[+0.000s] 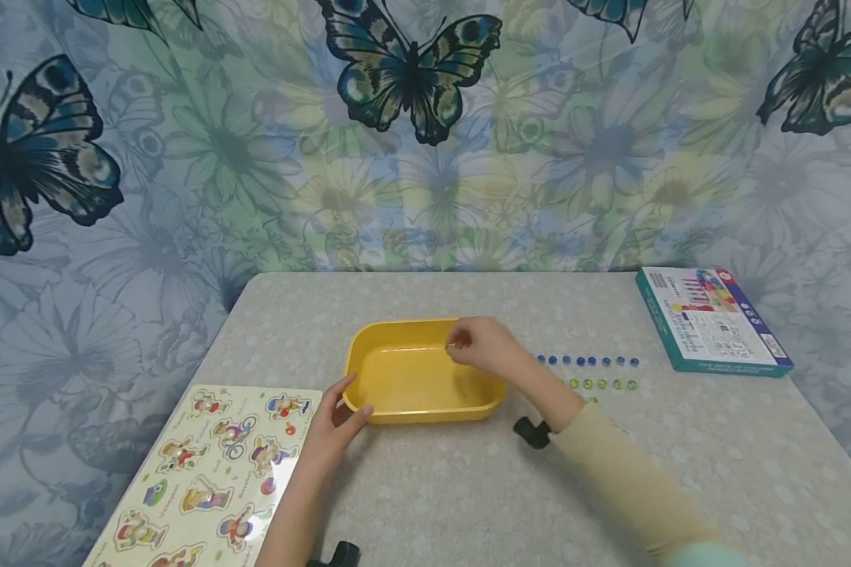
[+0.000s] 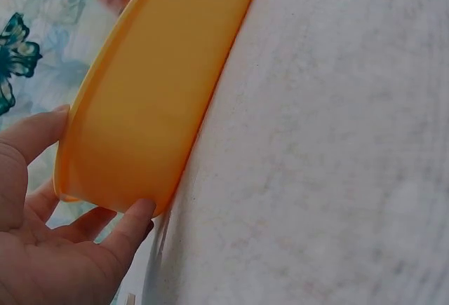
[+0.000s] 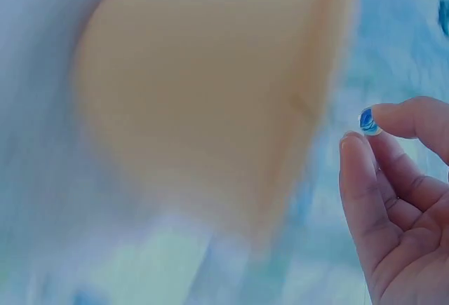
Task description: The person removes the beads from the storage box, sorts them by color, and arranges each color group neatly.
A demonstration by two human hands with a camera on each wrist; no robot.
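A yellow plastic tray point(image 1: 411, 378) stands near the middle of the table. My left hand point(image 1: 335, 425) grips its near left corner, with the thumb and fingers spread along rim and side wall; the left wrist view shows this hand point(image 2: 77, 228) at the tray's end point(image 2: 147, 102). Over the right part of the tray is my right hand point(image 1: 488, 346). Its thumb and fingertips pinch a small clear glass marble with a blue swirl point(image 3: 368, 121). Right of the tray, partly behind the right forearm, lie a row of blue marbles point(image 1: 592, 361) and a row of green ones point(image 1: 602, 384).
A cream board with cartoon figures point(image 1: 198, 472) lies at the table's left, beside and partly under the left forearm. At the back right lies a flat teal-edged box point(image 1: 712, 323). A butterfly-print cloth point(image 1: 425, 197) hangs behind the table point(image 1: 468, 488).
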